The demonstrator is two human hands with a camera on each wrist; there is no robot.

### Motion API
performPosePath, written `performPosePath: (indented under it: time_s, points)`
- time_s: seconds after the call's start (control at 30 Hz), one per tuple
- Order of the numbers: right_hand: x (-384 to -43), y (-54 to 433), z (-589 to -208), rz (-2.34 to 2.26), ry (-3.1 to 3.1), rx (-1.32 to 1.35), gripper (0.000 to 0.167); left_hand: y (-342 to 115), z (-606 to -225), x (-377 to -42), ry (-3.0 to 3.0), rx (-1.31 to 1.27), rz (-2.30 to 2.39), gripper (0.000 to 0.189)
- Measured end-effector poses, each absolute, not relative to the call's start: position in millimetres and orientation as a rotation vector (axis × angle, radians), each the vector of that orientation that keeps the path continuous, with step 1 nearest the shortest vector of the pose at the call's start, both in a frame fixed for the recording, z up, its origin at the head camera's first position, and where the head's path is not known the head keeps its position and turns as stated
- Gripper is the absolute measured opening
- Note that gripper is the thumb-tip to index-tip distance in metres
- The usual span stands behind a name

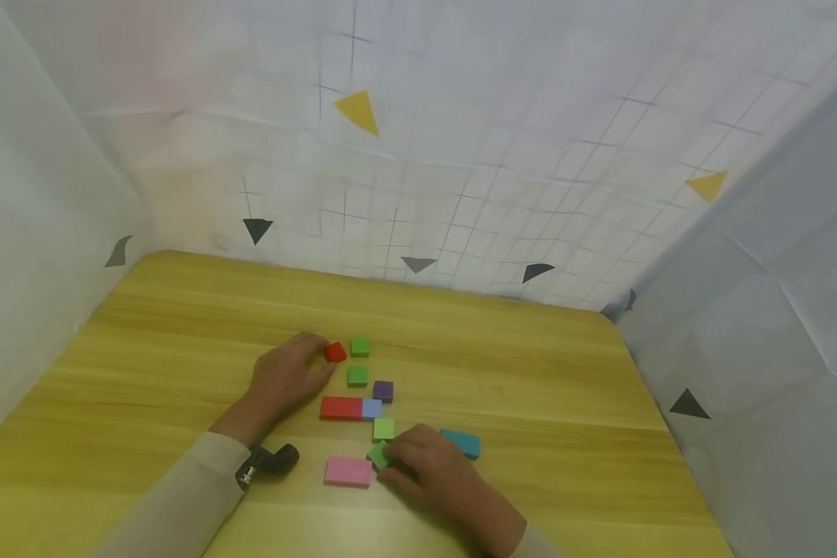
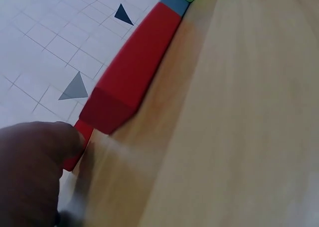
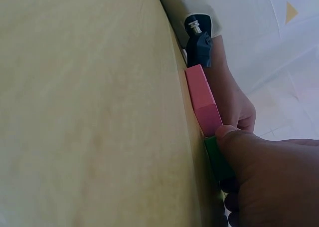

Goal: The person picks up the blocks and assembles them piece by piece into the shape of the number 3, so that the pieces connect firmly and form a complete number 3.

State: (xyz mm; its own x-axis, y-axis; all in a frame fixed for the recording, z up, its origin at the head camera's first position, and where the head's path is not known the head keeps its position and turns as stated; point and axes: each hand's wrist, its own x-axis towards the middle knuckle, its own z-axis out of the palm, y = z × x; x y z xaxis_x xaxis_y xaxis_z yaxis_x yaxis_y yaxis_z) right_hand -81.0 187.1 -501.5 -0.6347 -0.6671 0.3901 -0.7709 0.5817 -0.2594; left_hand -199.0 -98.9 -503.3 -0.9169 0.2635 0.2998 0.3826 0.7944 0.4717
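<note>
My left hand (image 1: 288, 378) pinches a small red block (image 1: 335, 353) between thumb and fingers, left of a green block (image 1: 359, 347). The left wrist view shows the thumb on that block, beyond the long red block (image 2: 132, 62). My right hand (image 1: 432, 473) pinches a green block (image 1: 380, 455), turned askew beside the right end of the pink block (image 1: 349, 472). In the right wrist view, the thumb lies on the green block (image 3: 219, 159) and the pink block (image 3: 203, 101) is close by. A light green block (image 1: 384, 429) sits just above it.
Mid-table, a light blue block (image 1: 372, 408) abuts the long red one, with a purple block (image 1: 383, 391) behind and another green block (image 1: 357, 377) further left. Right of my right hand lies a blue block (image 1: 462, 443). White patterned sheets (image 1: 418, 155) enclose the wooden table (image 1: 565, 372).
</note>
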Motion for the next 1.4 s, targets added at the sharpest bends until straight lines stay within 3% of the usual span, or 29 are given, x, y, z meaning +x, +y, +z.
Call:
performPosePath:
  time_s: [1.4]
  points:
    - [-82.2, 188.3, -504.0, 0.632, -2.516, 1.222, 0.023, -106.9, -507.2, -182.3, -2.745, -0.479, -0.875, 0.034]
